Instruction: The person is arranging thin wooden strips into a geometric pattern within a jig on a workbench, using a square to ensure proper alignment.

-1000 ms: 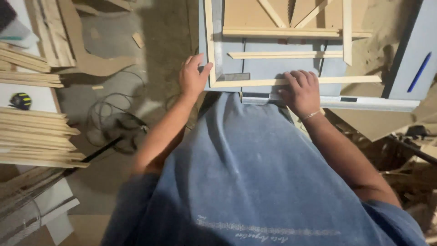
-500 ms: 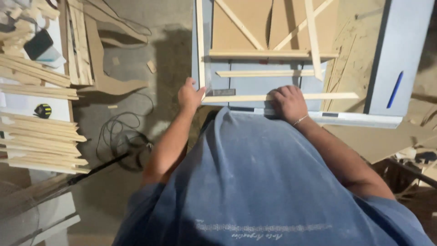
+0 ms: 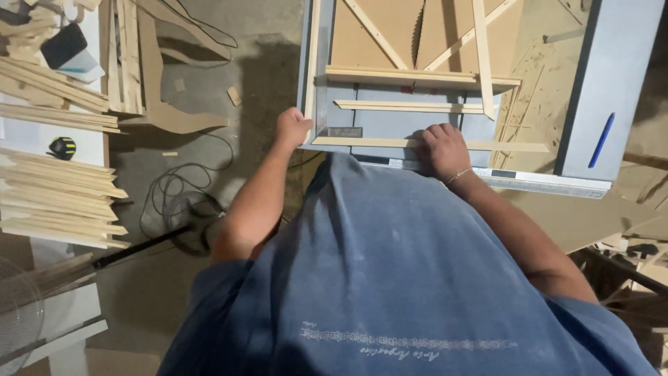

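Both hands are down on the wooden frame: my left hand [image 3: 292, 129] curls closed around its near left corner, and my right hand [image 3: 443, 150] presses knuckles-up on the near wooden strip [image 3: 431, 145], fingers folded over it. That frame [image 3: 417, 76] lies flat on the grey saw worktop [image 3: 390, 125] — the saw blade [image 3: 417, 35] stands just beyond its cross rail. A blue pen [image 3: 602, 139] lies off right; stacked wooden slats [image 3: 56, 202] and a tape measure [image 3: 62, 147] sit off left.
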